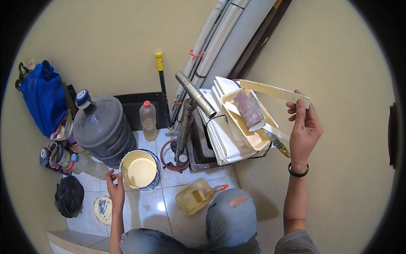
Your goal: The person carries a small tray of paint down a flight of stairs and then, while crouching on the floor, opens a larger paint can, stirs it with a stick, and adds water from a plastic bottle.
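Raised at the right, my right hand (pixel 305 127) pinches one end of a flat, paint-coated stirring stick (pixel 270 90). The stick reaches leftward over a paint tray (pixel 259 139) with a worn roller (pixel 248 111) in it. My left hand (pixel 116 188) is beside the left rim of a paint bucket (pixel 154 180), fingers apart and thumb close to the rim. I cannot tell whether the thumb touches it. Cream paint (pixel 141 171) shows inside the bucket. On the floor before my knee, a flat paintbrush (pixel 205 193) lies across a shallow yellowish tray (pixel 185 203).
A large water jug (pixel 103 131), a red-capped bottle (pixel 148 120) and a floor pump (pixel 184 127) stand behind the bucket. Folded white sheets (pixel 230 142) lie under the paint tray. Pipes (pixel 211 38) lean in the corner. A round lid (pixel 102 210) and black bag (pixel 69 197) are left.
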Demonstrator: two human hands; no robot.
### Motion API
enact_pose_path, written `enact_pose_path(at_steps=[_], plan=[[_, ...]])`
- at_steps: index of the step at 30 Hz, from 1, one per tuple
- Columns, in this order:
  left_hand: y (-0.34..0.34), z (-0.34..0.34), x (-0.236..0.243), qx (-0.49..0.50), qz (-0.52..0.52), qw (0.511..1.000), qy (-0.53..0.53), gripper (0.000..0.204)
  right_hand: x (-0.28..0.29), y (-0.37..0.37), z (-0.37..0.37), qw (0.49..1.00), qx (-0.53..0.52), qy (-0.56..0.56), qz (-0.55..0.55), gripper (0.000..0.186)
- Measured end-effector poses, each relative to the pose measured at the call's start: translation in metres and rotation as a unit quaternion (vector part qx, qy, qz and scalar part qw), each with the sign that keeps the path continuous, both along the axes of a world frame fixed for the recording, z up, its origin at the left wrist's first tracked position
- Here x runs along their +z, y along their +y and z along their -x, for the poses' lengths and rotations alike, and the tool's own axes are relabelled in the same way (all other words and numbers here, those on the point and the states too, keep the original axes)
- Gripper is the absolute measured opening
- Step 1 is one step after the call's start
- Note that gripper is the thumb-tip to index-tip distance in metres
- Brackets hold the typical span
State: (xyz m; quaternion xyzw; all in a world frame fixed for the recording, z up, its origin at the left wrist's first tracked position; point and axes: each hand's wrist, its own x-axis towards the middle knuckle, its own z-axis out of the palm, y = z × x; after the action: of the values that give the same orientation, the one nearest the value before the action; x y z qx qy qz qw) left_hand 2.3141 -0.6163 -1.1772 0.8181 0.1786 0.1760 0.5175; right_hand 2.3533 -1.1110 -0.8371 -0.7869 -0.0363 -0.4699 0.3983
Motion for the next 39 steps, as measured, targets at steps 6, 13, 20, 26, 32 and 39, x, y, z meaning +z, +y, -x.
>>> enact_pose_path(at_steps=[6,13,20,26,32,39], plan=[[-0.069,-0.011,0.098,-0.257,-0.05,0.965,-0.028,0.042,-0.009,-0.017,-0.017,0.998,0.005,0.008,-0.065,0.03],[-0.238,-0.035,0.248,-0.542,-0.089,0.825,-0.134,0.068,0.016,-0.012,-0.009,0.997,-0.027,-0.068,-0.023,0.029],[-0.319,-0.08,0.252,-0.475,-0.125,0.835,-0.248,0.051,0.029,-0.031,0.029,0.977,-0.007,-0.182,-0.111,0.038],[-0.317,-0.111,0.241,-0.483,-0.107,0.832,-0.252,0.076,0.024,-0.03,0.048,0.922,0.1,-0.225,-0.299,0.021],[-0.236,-0.069,0.205,-0.484,-0.158,0.806,-0.301,0.055,-0.029,-0.043,0.041,0.845,0.407,-0.065,-0.341,0.023],[0.001,-0.023,0.07,-0.104,-0.249,0.957,0.102,0.047,-0.097,0.05,0.026,0.963,0.181,-0.129,-0.154,0.031]])
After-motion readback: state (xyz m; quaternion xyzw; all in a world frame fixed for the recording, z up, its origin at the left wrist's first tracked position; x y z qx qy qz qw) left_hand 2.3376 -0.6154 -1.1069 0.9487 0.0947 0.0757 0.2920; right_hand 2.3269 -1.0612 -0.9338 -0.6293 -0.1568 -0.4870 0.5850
